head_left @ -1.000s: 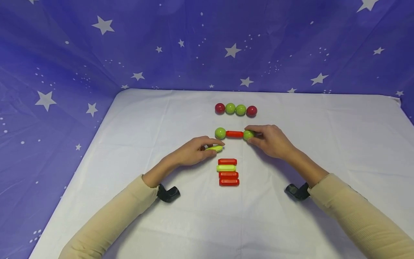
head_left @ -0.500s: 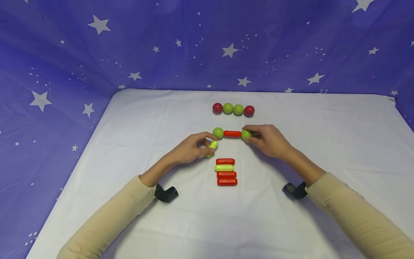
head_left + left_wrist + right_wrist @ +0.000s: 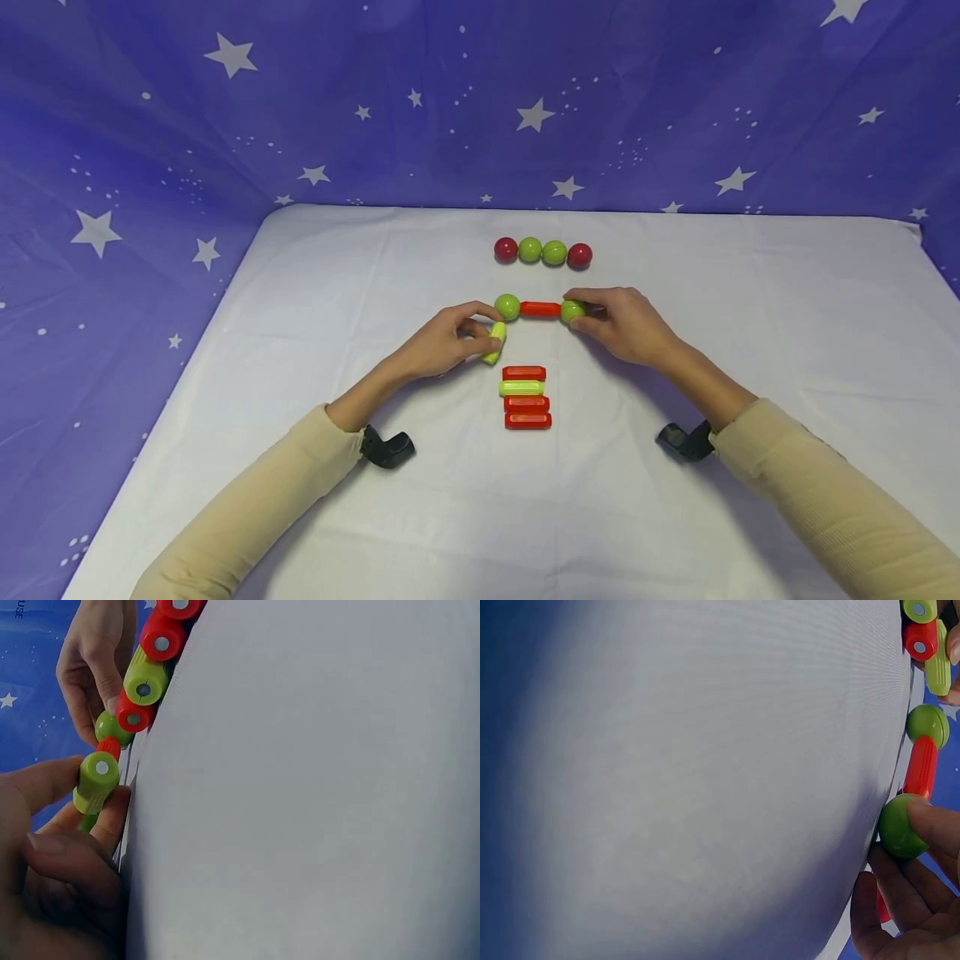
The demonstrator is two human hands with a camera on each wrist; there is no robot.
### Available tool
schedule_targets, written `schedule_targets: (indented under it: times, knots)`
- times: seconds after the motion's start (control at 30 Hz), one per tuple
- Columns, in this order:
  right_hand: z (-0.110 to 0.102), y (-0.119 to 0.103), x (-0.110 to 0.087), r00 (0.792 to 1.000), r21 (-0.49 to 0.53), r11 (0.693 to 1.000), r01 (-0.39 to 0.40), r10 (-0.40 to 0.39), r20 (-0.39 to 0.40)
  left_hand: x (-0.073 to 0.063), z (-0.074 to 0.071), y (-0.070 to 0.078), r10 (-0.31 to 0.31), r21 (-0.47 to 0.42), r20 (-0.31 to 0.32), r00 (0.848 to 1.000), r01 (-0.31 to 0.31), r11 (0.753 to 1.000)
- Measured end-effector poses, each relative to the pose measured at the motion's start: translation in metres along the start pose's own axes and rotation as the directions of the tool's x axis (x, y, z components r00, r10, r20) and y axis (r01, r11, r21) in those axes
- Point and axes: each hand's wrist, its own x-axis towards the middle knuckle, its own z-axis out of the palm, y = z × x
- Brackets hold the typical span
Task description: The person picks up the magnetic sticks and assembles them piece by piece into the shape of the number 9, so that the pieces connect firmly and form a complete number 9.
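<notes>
In the head view, my left hand (image 3: 450, 342) pinches a lime-green ribbed rod (image 3: 498, 331) between thumb and fingers. The rod slants, its far end close below a green ball (image 3: 507, 307). A red rod (image 3: 540, 309) joins this ball to a second green ball (image 3: 572, 311), which my right hand (image 3: 632, 325) grips with thumb and fingers. The left wrist view shows a pale round disc on the end of the held lime-green rod (image 3: 97, 778). The right wrist view has my thumb against the gripped green ball (image 3: 901, 829).
Nearer on the white-covered table (image 3: 450, 517) lie a red rod (image 3: 524, 373), a lime-green rod (image 3: 521, 388) and two more red rods (image 3: 527, 420), stacked in a column. Farther back is a row of two green balls (image 3: 530, 249) between two red balls (image 3: 580, 256). A starry blue cloth (image 3: 450, 150) hangs behind.
The lime-green rod in my left hand has turned from lying nearly sideways to pointing away from me, beside the left green ball. My right hand keeps its grip on the other ball.
</notes>
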Motion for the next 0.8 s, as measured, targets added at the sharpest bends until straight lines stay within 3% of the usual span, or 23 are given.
schedule_targets:
  times: [0.43,0.8]
  knots:
    - [-0.0002,0.0002,-0.0005,1.000,0.000,1.000,-0.005,0.005,-0.004,0.0017,0.0076,0.0043,-0.037,-0.070,-0.028,0.999,0.035,0.997]
    - [-0.0003,-0.0008,-0.0002,1.000,-0.002,1.000,-0.011,0.011,0.009,0.0039,0.0092,0.0061,-0.109,-0.126,-0.032,0.994,0.104,0.987]
